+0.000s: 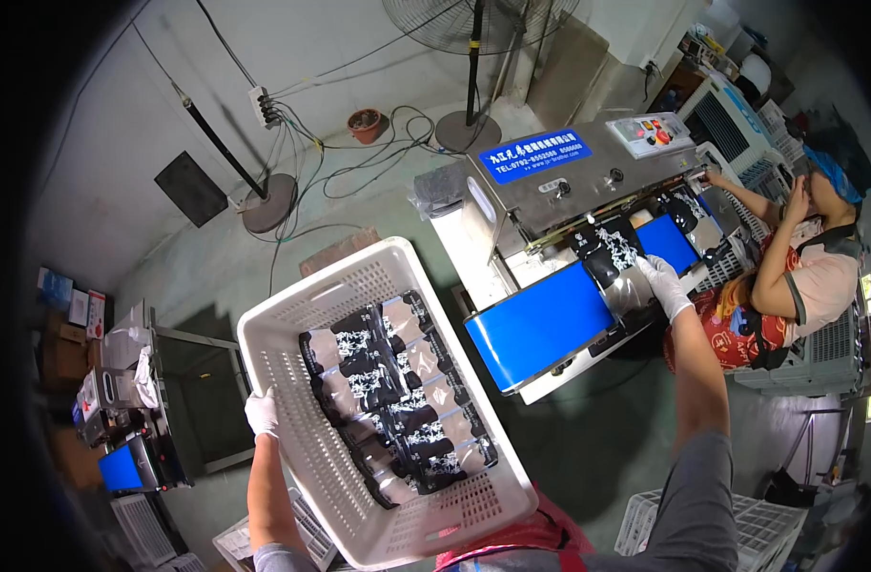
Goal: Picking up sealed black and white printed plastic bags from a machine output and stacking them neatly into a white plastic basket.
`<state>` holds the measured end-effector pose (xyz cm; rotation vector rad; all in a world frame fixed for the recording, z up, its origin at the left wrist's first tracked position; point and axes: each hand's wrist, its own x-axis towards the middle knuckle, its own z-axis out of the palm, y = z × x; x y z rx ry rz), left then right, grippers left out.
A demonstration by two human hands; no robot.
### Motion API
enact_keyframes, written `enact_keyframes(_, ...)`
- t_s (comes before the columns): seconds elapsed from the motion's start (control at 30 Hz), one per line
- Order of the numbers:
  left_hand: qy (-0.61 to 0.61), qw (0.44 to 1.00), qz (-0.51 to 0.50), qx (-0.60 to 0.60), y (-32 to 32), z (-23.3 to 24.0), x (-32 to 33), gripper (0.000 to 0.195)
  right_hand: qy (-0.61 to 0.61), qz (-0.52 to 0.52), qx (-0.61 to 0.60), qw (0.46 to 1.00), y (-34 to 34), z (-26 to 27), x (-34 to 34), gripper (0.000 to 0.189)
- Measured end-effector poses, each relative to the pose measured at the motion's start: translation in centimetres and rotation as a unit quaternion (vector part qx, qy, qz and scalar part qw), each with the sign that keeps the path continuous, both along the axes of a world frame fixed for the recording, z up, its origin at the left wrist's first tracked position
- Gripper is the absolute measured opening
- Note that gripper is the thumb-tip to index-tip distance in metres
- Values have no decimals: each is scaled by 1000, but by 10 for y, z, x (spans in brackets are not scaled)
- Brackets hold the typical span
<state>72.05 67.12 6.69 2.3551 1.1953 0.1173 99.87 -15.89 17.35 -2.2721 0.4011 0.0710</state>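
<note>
My left hand (262, 413), in a white glove, grips the left rim of a white perforated plastic crate (278, 336). Rows of black-and-clear printed pouches (367, 382) lie inside the crate. To the right, my gloved right hand (664, 284) holds the near edge of one black-and-clear pouch (610, 250). That pouch lies across the blue conveyor belt (542, 325) of a steel band sealing machine (550, 179), its black end against the sealing slot. Another pouch (693, 214) is farther along the belt, near a co-worker's hand (713, 179).
A co-worker (800, 279) sits at the machine's far end. Behind are a pedestal fan (469, 129), a pole stand (269, 204), loose cables (378, 157) and a plant pot (364, 126). A second blue-belted machine (124, 465) stands left. More crates (721, 522) sit at lower right.
</note>
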Motion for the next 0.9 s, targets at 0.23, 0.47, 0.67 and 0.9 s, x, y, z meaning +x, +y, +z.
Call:
enact_keyframes(0.23,2,1000,5,4,12,-3,-6,32,162,87,67,981,31,46,5,47)
enact_keyframes(0.47,-8,1000,6,-20,5,17,-11,32,245,128,11,961,79,69,3,57)
enact_keyframes(0.67,-22,999,1,-25,3,7,-9,33,262,139,-15,955,64,42,6,73)
enact_keyframes(0.9,-14,1000,3,-23,-2,22,-10,31,264,186,-30,946,100,58,0,73)
